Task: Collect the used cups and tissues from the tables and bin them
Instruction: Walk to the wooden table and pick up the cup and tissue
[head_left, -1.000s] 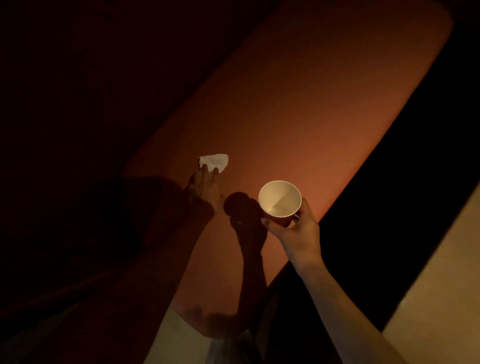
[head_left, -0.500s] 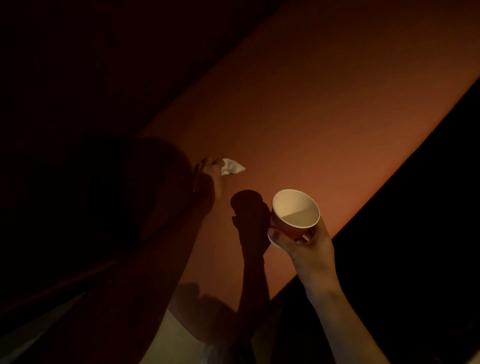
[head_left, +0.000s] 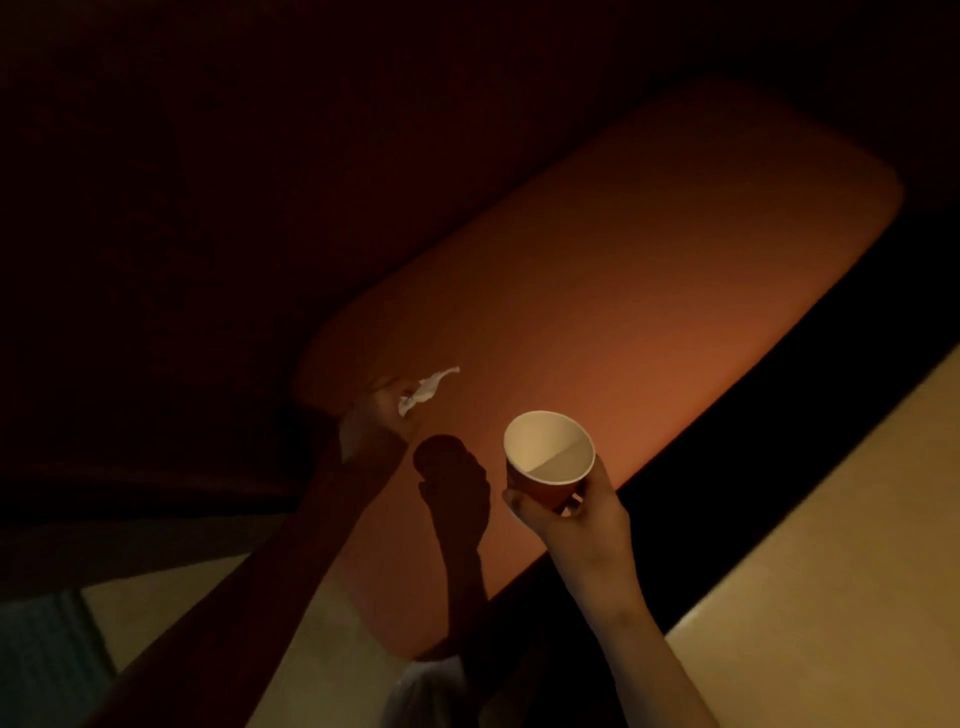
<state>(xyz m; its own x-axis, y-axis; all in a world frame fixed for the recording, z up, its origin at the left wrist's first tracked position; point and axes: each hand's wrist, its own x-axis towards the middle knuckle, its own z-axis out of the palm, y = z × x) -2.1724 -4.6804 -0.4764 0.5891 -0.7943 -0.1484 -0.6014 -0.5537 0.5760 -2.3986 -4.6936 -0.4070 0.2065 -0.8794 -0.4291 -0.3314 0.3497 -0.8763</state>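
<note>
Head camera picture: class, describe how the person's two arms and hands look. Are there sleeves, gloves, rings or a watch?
Both forearms are bare, with no sleeve in view. The left hand lies in deep shadow, so rings or marks cannot be told there. The right hand is lit: no glove, and no watch shows at the wrist. The dim light hides finer detail.

tissue (head_left: 427, 391) and cup (head_left: 548, 457) in hand

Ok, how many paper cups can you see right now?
1. The paper cup is held in the right hand above the near edge of the orange table. Dark surroundings could hide others.
</note>
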